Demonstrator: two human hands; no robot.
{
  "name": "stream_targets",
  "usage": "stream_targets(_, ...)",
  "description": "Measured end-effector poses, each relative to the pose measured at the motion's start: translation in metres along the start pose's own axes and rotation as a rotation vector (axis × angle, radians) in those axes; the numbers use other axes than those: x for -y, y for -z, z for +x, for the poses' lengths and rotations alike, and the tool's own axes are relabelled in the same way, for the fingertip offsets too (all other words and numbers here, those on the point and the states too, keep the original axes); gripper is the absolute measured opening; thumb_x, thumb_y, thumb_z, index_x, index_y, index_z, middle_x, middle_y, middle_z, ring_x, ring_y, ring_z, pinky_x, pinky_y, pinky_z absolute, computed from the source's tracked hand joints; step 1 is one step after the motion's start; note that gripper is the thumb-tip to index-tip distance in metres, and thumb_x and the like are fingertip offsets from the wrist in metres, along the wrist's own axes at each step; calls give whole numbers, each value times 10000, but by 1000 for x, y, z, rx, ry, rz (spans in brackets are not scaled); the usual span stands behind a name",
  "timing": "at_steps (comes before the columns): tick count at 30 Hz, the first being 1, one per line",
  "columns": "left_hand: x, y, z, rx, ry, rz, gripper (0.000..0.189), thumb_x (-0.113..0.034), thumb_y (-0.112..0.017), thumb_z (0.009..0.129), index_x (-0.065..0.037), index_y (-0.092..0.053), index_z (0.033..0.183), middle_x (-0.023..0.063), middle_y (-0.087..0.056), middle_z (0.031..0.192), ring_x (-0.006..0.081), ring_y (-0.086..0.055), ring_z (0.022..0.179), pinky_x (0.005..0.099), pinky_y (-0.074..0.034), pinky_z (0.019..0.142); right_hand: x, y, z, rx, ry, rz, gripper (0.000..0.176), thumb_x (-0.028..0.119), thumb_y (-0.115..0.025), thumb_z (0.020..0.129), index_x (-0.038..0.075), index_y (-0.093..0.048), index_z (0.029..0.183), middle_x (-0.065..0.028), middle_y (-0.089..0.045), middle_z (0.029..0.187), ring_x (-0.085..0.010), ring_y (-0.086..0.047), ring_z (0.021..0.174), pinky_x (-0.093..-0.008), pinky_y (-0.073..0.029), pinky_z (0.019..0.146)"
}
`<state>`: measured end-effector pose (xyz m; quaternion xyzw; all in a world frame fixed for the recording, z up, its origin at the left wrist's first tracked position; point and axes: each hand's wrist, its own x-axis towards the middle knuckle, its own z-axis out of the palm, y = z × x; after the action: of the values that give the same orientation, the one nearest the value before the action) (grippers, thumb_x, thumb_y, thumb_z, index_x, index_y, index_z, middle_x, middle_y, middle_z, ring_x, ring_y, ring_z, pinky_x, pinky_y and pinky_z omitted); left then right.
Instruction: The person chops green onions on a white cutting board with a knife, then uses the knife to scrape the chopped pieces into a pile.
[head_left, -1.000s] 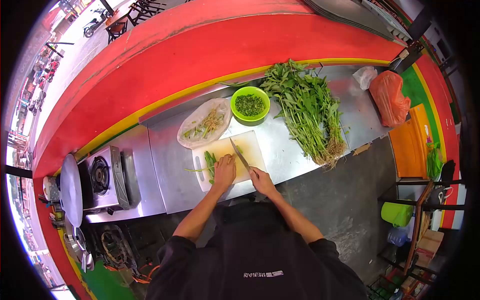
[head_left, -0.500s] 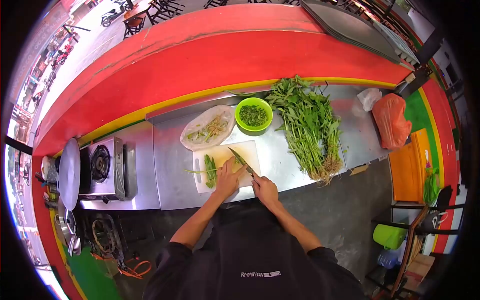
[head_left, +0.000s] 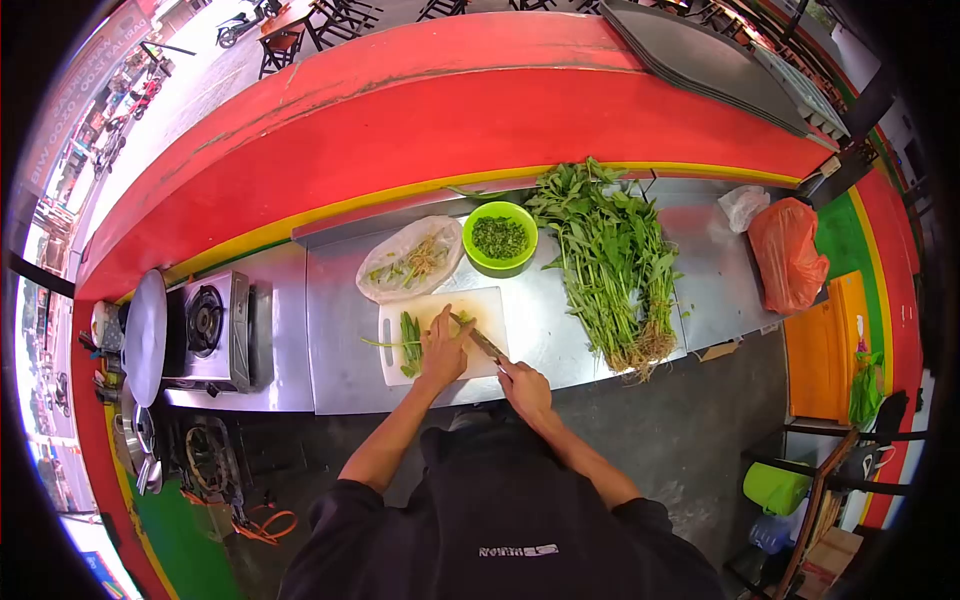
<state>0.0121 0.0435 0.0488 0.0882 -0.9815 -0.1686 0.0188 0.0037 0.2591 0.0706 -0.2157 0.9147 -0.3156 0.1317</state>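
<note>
My right hand [head_left: 526, 391] grips the handle of a kitchen knife [head_left: 486, 345], whose blade points up and left over the white cutting board [head_left: 487, 302]. Beside the blade, my left hand [head_left: 443, 352] is bent over the board, with its fingertips pinching some cut greens [head_left: 463, 317]. Its palm hides part of what lies below. Left of that hand, a small bunch of green stems [head_left: 410, 344] rests on the board, with one thin stalk sticking out past the board's handle slot.
Behind the board are a plastic bag of root trimmings [head_left: 385, 290] and a green bowl of chopped greens [head_left: 500, 238]. A large bundle of leafy greens [head_left: 610, 265] lies to the right. Further out stand a gas stove [head_left: 208, 320] and a red plastic bag [head_left: 787, 255].
My left hand has shifted on the board, and its fingertips are now at green pieces close to the blade. The knife remains in my right hand. The whole view has moved slightly.
</note>
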Motion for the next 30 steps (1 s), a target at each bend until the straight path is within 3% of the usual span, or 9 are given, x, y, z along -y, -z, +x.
stream_targets(2, -10, 11, -7, 85, -153, -100, 747, -10, -631, 743, -351, -608, 1407, 185, -229, 1640, 390, -263, 1489, 619, -297, 1077, 0, 2, 2, 16, 8, -4, 362, 254, -646, 958, 157, -647, 1308, -139, -709, 910, -363, -703, 795, -488, -563, 709)
stream_targets(6, -13, 10, -20, 186, -261, -8, 744, -29, -642, 774, -415, -593, 1408, 150, -222, 1657, 371, -247, 1512, 637, -308, 1076, 3, 6, 2, 19, 55, 4, 344, 244, -652, 953, 182, -632, 1292, -135, -706, 892, -364, -705, 791, -491, -568, 697)
stream_targets(10, -4, -5, -23, 150, -187, 105, 745, -37, -651, 777, -415, -585, 1415, 141, -187, 1675, 378, -245, 1512, 655, -322, 1068, -2, 9, 1, 69, 69, -8, 337, 242, -654, 952, 178, -631, 1282, -134, -707, 894, -364, -707, 789, -488, -569, 697)
stream_targets(15, 13, -15, -16, 143, -29, 113, 829, -4, -642, 743, -422, -538, 1451, 172, -155, 1679, 419, -233, 1509, 701, -267, 1085, -8, 6, -2, 80, 83, -20, 343, 242, -663, 945, 182, -639, 1282, -139, -710, 898, -362, -709, 789, -486, -571, 702)
stream_targets(19, -2, -6, -13, 83, -65, 41, 848, -9, -648, 738, -419, -519, 1469, 177, -147, 1679, 427, -223, 1514, 712, -254, 1097, -12, 12, 4, 45, 113, -17, 337, 233, -661, 938, 167, -678, 1268, -142, -705, 866, -367, -697, 756, -487, -560, 682)
stream_targets(22, -23, 10, -23, 224, -209, -139, 859, 2, -645, 740, -429, -517, 1472, 166, -149, 1679, 409, -184, 1538, 704, -248, 1113, -11, 17, 10, 79, 124, -25, 329, 235, -670, 925, 171, -685, 1248, -151, -705, 863, -374, -697, 755, -492, -563, 685)
stream_targets(27, -22, -6, -39, 203, -194, -39, 839, -21, -662, 761, -442, -509, 1470, 146, -132, 1690, 388, -179, 1545, 688, -258, 1108, -9, 15, 16, 103, 115, -60, 312, 258, -679, 936, 128, -669, 1219, -172, -722, 863, -376, -714, 784, -495, -571, 706)
stream_targets(30, -17, -6, -33, 213, -83, 74, 830, -17, -655, 777, -453, -508, 1468, 131, -111, 1700, 383, -174, 1548, 693, -242, 1122, -6, 11, 14, 87, 97, -46, 258, 267, -678, 927, 125, -688, 1142, -181, -723, 850, -389, -710, 764, -504, -569, 697)
